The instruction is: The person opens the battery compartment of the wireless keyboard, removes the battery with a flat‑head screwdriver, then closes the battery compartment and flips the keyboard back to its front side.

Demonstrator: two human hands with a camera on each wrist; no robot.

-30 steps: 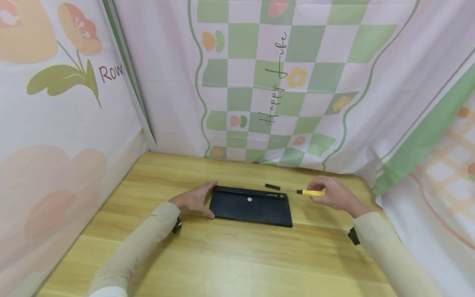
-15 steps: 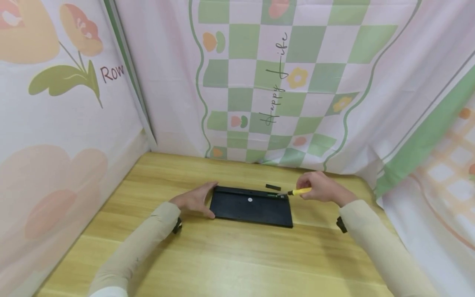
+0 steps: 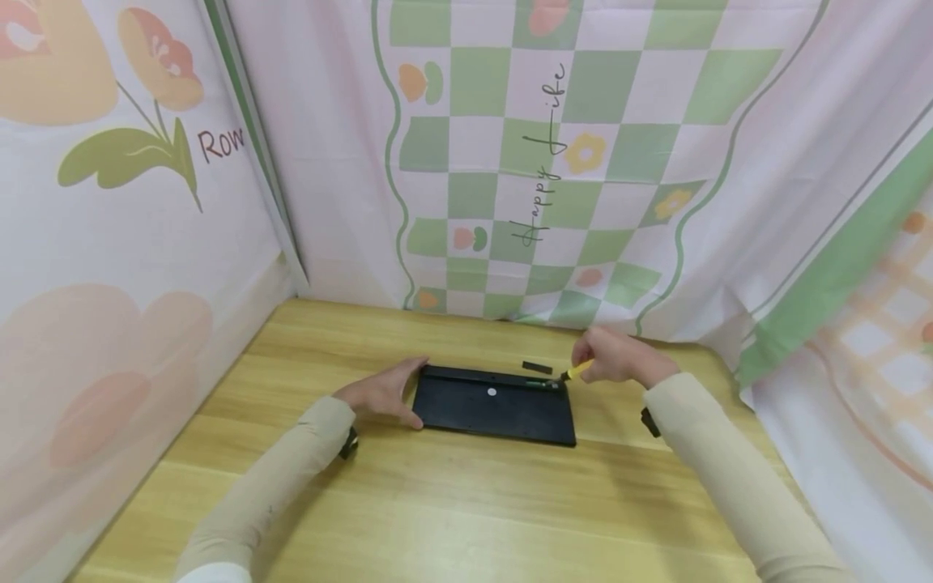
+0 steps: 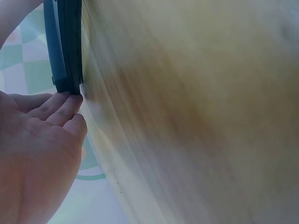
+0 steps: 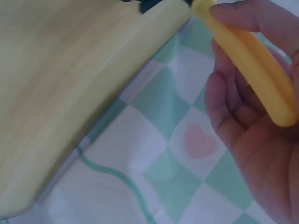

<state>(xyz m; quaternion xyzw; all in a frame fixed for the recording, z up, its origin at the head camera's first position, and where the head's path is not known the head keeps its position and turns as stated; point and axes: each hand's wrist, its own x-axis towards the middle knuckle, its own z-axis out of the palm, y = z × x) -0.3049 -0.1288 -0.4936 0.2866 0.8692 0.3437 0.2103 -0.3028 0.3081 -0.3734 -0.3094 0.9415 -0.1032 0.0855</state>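
Observation:
A flat black keyboard (image 3: 503, 417) lies face down on the table, its small battery compartment (image 3: 535, 383) uncovered at the far right, with a bit of green inside. My left hand (image 3: 382, 397) spans the keyboard's left end, thumb at the near corner and fingers at the far one. In the left wrist view, fingertips touch the keyboard's end (image 4: 67, 56). A yellow-handled screwdriver (image 3: 581, 369) is gripped in my right hand (image 3: 618, 356), its tip down at the right end of the compartment. The right wrist view shows the handle (image 5: 252, 60) between thumb and fingers.
A narrow black cover piece (image 3: 537, 368) lies just beyond the keyboard's far edge. The wooden table (image 3: 437, 510) meets a checkered curtain (image 3: 474, 186) at the back and a flower-printed cloth (image 3: 109, 227) on the left.
My right hand has moved left with the screwdriver, bringing its tip from beside the keyboard into the compartment, and the handle has tilted up. The left hand and keyboard stay in place.

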